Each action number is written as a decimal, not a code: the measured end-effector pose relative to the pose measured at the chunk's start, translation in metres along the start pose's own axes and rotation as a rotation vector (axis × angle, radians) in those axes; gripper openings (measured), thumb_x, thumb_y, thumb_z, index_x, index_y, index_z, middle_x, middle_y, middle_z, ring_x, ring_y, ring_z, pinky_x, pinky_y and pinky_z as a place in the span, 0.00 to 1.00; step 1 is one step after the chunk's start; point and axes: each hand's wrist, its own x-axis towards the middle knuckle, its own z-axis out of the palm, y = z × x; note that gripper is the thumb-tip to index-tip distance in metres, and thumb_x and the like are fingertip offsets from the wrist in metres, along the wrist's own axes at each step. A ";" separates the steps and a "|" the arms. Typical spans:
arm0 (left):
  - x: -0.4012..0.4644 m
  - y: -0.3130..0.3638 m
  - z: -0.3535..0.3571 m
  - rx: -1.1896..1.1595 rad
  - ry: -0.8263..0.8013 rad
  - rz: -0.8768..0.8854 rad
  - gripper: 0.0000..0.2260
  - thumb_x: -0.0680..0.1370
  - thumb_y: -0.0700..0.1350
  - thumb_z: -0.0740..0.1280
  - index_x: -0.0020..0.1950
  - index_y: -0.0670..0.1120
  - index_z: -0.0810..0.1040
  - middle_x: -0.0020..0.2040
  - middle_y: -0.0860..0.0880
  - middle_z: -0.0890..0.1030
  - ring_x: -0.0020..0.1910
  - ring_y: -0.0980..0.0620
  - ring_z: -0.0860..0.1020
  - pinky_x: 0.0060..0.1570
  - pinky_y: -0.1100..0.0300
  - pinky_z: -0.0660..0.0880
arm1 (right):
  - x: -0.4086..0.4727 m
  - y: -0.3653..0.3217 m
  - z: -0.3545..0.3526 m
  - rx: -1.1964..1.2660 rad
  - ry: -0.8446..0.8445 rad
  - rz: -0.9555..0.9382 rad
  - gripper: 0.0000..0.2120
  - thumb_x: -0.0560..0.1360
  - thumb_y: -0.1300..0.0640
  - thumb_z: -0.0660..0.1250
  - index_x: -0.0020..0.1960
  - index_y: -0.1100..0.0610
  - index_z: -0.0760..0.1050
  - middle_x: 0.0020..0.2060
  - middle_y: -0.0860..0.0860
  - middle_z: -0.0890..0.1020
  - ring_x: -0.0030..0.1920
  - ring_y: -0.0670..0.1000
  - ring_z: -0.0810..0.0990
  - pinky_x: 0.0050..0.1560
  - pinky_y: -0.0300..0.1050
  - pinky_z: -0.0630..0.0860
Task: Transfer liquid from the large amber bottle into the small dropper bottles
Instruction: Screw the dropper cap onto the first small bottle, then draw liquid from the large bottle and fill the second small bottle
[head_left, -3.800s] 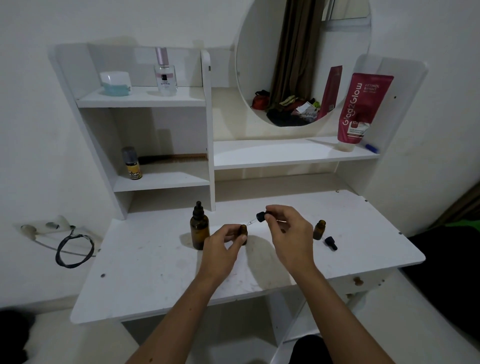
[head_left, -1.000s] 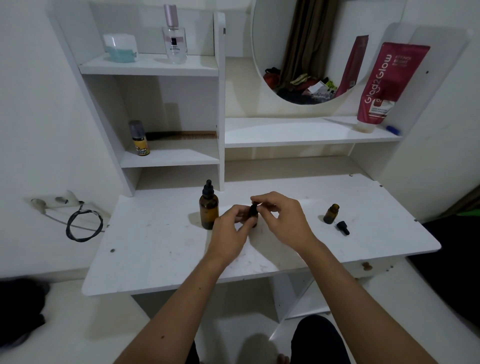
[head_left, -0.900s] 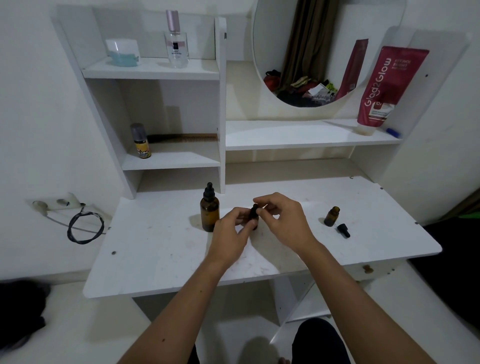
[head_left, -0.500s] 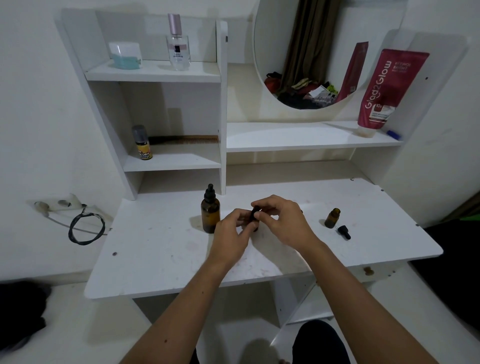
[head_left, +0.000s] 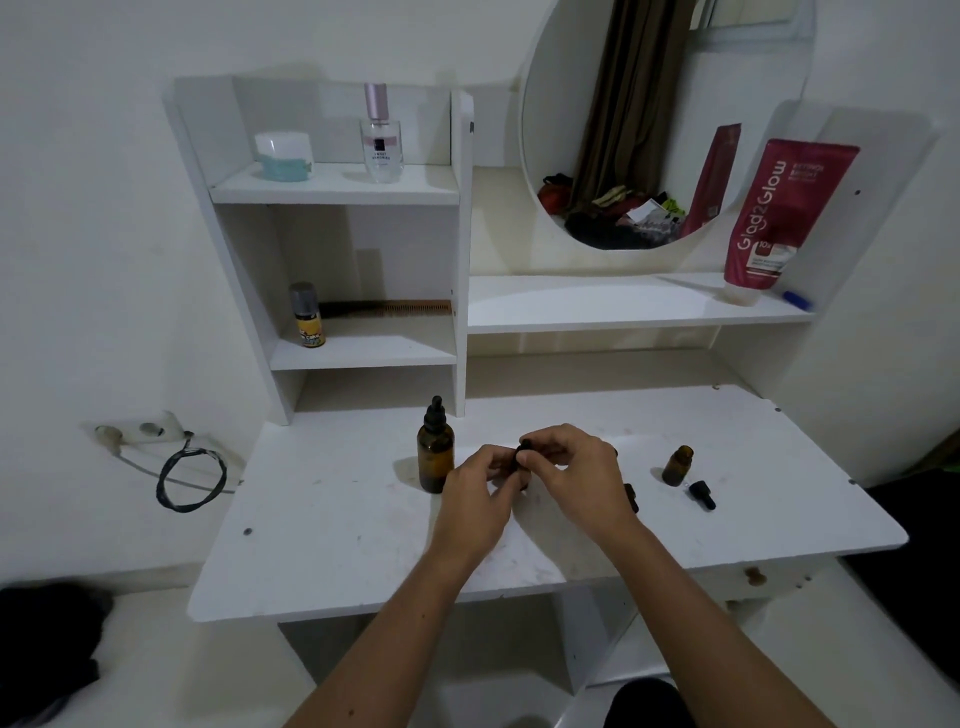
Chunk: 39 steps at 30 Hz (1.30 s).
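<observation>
The large amber bottle stands upright on the white desk with its black dropper cap on. Just right of it, my left hand holds a small dropper bottle, which is mostly hidden by my fingers. My right hand pinches that bottle's black dropper cap from above. A second small amber bottle stands open at the right, with its black dropper cap lying beside it. Another dark piece shows behind my right wrist.
Shelves rise behind the desk with a jar, a perfume bottle and a small can. A red tube leans by the round mirror. A coiled cable hangs left of the desk.
3.8 s ago my right hand held the dropper above the small bottle; now the cap sits on the bottle and both hands stay closed around it. The view shifted slightly.
</observation>
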 end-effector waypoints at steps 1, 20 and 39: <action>-0.001 0.001 0.000 0.007 -0.002 0.001 0.09 0.81 0.44 0.72 0.61 0.50 0.81 0.51 0.60 0.85 0.54 0.65 0.81 0.56 0.69 0.77 | -0.001 -0.001 0.000 -0.006 0.006 -0.002 0.08 0.76 0.58 0.78 0.55 0.54 0.87 0.47 0.42 0.87 0.47 0.38 0.85 0.51 0.27 0.77; -0.046 -0.006 -0.080 -0.086 0.232 -0.194 0.12 0.75 0.49 0.77 0.56 0.53 0.80 0.48 0.57 0.84 0.47 0.59 0.82 0.51 0.63 0.82 | 0.008 -0.064 0.021 0.099 -0.033 -0.165 0.12 0.77 0.53 0.77 0.60 0.52 0.86 0.50 0.43 0.87 0.50 0.42 0.85 0.51 0.29 0.78; -0.010 -0.024 -0.083 0.036 0.156 -0.148 0.19 0.75 0.49 0.78 0.64 0.50 0.79 0.55 0.58 0.82 0.55 0.56 0.80 0.59 0.63 0.75 | 0.031 -0.087 0.060 0.167 -0.019 -0.094 0.04 0.78 0.60 0.75 0.50 0.53 0.88 0.45 0.44 0.88 0.48 0.41 0.85 0.52 0.26 0.76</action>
